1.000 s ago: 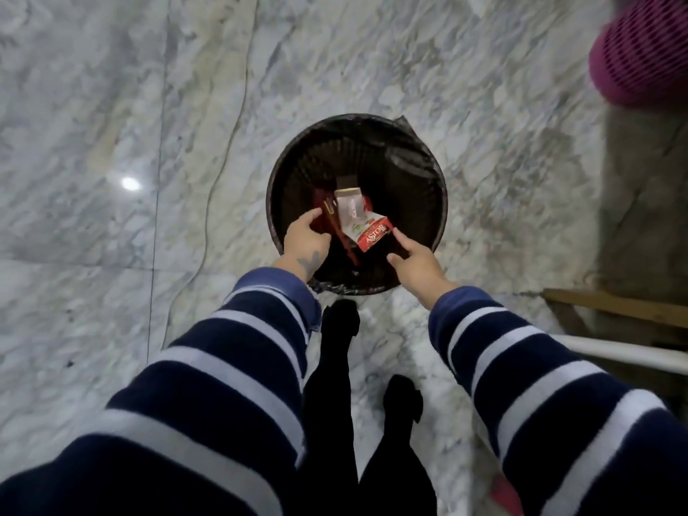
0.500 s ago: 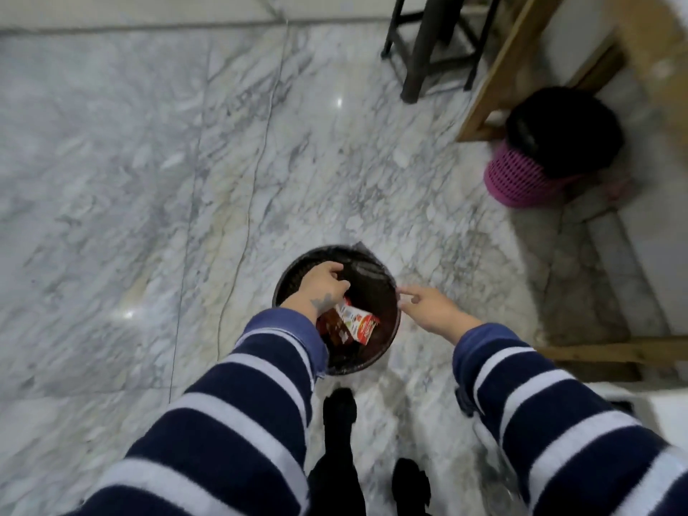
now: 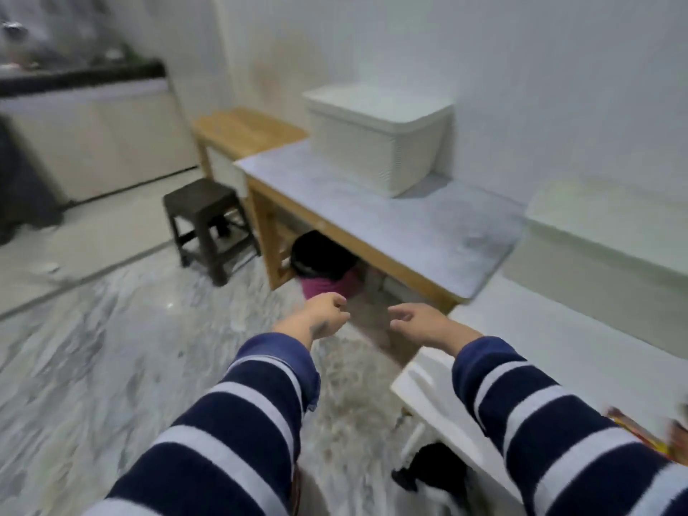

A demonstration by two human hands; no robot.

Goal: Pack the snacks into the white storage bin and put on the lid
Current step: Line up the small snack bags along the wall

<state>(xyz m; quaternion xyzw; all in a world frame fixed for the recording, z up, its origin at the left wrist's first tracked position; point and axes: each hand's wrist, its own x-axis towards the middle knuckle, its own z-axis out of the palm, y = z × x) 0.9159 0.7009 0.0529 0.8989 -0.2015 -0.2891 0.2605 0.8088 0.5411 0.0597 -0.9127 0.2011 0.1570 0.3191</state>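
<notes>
Head view, only one we get, and it's motion-blurred. Both hands out front over the marble floor (image 3: 93,366), holding nothing: left hand (image 3: 323,313) has fingers loosely curled, right hand (image 3: 419,324) has fingers relaxed and slightly spread. White storage bin (image 3: 376,143) sits far right on the grey-topped table (image 3: 391,225) against the wall, and looks like its lid is on already, can't confirm through the blur. Something colourful at the near right edge (image 3: 647,433) may be snack packaging; too smeared to call. Brown stool (image 3: 208,221) on the left, pink basket (image 3: 327,281) under the table.

Our read: we're between steps, heading back to bin or snacks. To do it well: turn right, check the bin actually holds the snacks, then grip the lid with both hands at opposite edges and press evenly so it seats all round.
</notes>
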